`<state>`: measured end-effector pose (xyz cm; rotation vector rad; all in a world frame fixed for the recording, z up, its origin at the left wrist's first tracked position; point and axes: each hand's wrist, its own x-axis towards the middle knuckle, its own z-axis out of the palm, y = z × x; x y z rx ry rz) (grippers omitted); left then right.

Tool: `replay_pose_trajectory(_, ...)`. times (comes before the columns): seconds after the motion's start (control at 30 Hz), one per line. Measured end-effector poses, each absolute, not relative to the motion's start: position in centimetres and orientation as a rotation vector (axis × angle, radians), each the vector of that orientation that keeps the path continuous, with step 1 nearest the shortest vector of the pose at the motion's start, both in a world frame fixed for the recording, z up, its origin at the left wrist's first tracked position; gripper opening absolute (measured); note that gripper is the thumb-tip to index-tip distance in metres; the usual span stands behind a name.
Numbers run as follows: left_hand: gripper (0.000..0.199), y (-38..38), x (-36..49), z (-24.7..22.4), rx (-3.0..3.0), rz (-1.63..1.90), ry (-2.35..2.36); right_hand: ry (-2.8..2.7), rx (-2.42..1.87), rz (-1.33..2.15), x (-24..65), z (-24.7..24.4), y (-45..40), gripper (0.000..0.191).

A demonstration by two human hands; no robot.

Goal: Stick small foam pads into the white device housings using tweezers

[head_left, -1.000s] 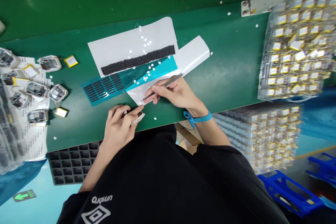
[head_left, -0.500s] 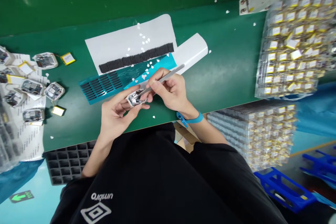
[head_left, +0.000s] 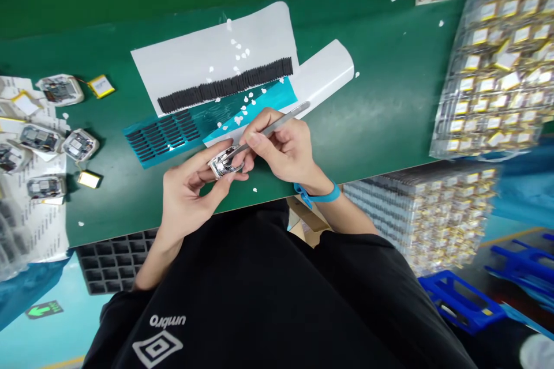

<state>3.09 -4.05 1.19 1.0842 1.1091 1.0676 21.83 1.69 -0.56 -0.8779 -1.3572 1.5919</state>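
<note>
**Far left:** printed paper sheets (head_left: 30, 225) beneath a scatter of white-cased circuit modules (head_left: 59, 89), cut off by the frame edge; a clear plastic bag (head_left: 11, 259) blurred at the edge, contents hard to make out.

**Batteries on the bench:** two small flat batteries (head_left: 100, 86) on a green workbench (head_left: 381, 98), one just beside the upper modules, one (head_left: 89, 179) beside the lower ones.

**Under the bench edge:** a black grid tray (head_left: 112, 259), partly cut off by the bench and the left forearm.

**Left hand (head_left: 186, 199):** fingers and thumb curled, gripping a small white-cased module.

**Sheets:** a white backing sheet (head_left: 208, 55) bearing a row of black foam strips (head_left: 225, 85), overlapping a teal film (head_left: 162, 135) with rows of black pads; white flecks (head_left: 238, 120) scattered across both.

**Held module (head_left: 224, 162):** in the left hand, above the bench, just below the teal film; partly hidden by fingers, inner parts too small to tell.

**Right hand (head_left: 283, 153):** fingers closed in a pen grip on steel tweezers (head_left: 281, 124), tips at the module; contact hidden, impossible to confirm.

**Right wrist:** a blue strap (head_left: 315, 195).

**Far right:** blurred batteries in clear trays (head_left: 489, 63), cut off by the frame.
</note>
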Motion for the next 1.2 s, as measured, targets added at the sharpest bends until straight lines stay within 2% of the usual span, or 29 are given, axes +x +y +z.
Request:
replay_pose_trajectory(0.2, 0.050, -4.1, 3.1, 1.3, 1.051, 1.057, 1.088, -1.343, -0.827, 1.582, 21.9, -0.5, 1.7, 0.023)
replay_pose_trajectory(0.57, 0.051, -4.0, 2.9, 1.5, 1.040, 1.007, 1.087, -1.328, -0.764, 1.591, 22.1, -0.7, 1.9, 0.015)
replay_pose_trajectory(0.8, 0.034, -4.2, 3.1, 1.0, 1.037, 1.017, 1.169, -1.367, -0.750, 1.605, 22.0, -1.1, 1.7, 0.016)
replay_pose_trajectory(0.9, 0.027, -4.7, 2.7, 0.9, 1.100, 0.986, 1.212, -1.436, -0.733, 1.484, 22.3, -0.8, 1.7, 0.014)
replay_pose_trajectory(1.0, 0.030, -5.3, 1.5, 1.4, 1.269, 0.884, 1.294, -1.545, -0.784, 1.242, 22.5, 0.0, 2.6, 0.019)
replay_pose_trajectory(1.1, 0.023, -5.0, -0.2, 2.0, 1.501, 0.895, 1.435, -1.877, -0.860, 0.996, 22.0, 0.7, 4.7, 0.024)
replay_pose_trajectory(1.2, 0.014, -3.4, -1.9, 1.6, 1.817, 0.927, 1.492, -2.143, -0.818, 0.896, 20.7, 0.0, 6.9, 0.026)
